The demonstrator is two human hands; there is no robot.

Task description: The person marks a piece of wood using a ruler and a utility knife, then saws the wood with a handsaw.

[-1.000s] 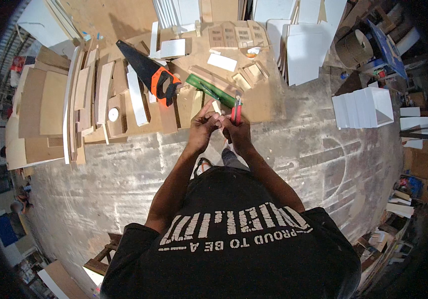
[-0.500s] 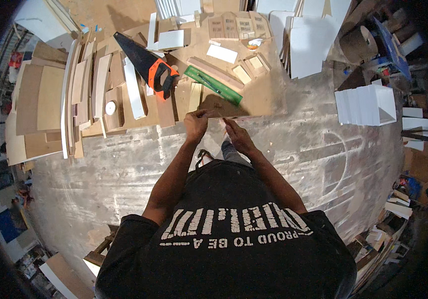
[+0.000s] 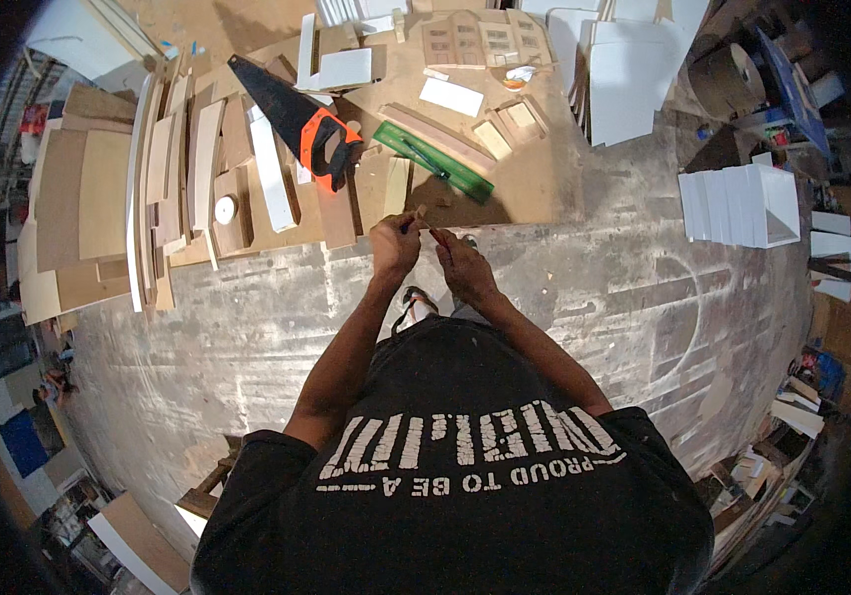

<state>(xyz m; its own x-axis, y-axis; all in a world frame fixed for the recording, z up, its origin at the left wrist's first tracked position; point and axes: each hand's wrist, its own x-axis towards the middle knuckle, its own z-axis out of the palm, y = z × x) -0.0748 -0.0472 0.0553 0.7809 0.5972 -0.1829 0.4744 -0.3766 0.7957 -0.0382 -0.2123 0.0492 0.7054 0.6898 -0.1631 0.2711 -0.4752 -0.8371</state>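
Note:
My left hand (image 3: 395, 243) is closed on a small pale wood piece (image 3: 420, 214) at the table's front edge (image 3: 505, 222). My right hand (image 3: 463, 267) is closed on a red-handled cutter (image 3: 437, 237), mostly hidden by the fingers, its tip near the wood piece. Just beyond lie a green ruler-like strip (image 3: 432, 162) with a dark tool on it, a wooden bar (image 3: 443, 134) and a pale slat (image 3: 396, 186). A handsaw (image 3: 297, 121) with an orange and black handle rests to the left of these.
Loose boards (image 3: 103, 188) and strips crowd the table's left part. Wooden house-front panels (image 3: 485, 38) lie at the back. White sheets (image 3: 624, 79) lean right of the table. White boxes (image 3: 738, 206) stand on the concrete floor (image 3: 644, 317). A distant person (image 3: 54, 387) is at left.
The red cutter was upright and plainly visible; it is now tilted and mostly covered by my right hand, which has shifted lower. The view has shifted slightly, raising the table in the picture.

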